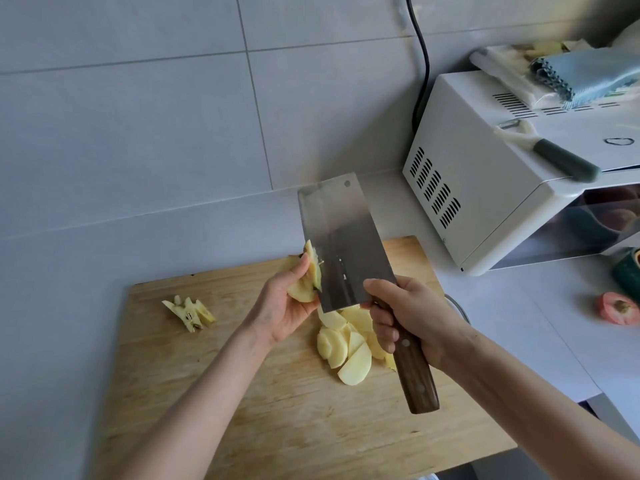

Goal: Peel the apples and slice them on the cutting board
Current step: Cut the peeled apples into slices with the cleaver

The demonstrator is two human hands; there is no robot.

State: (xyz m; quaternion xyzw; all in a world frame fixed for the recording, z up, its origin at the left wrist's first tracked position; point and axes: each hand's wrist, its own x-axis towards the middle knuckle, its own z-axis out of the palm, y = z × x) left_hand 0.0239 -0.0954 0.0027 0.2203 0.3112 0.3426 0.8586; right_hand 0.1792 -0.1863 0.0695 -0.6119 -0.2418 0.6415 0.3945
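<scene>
In the head view, a pale countertop (52,306) met a wall (138,116) of large grey tiles. A wooden cutting board (277,410) lay on the countertop. To the right stood a white microwave oven (485,188), with a green-handled peeler (554,157) and a blue cloth (588,74) on its top. A black cable (420,64) ran down the wall behind it.

The left hand (284,306) held a peeled apple piece (306,282) above the board, its fingers curled under the piece and the thumb pressed on top. The right hand (412,320) gripped the wooden handle of a cleaver (343,244), fingers closed around it, thumb flat on the blade. The blade's edge touched the piece at its core side. A pile of apple slices (349,355) lay on the board below the hands, and a cut-out core (190,313) lay well apart to the left.
</scene>
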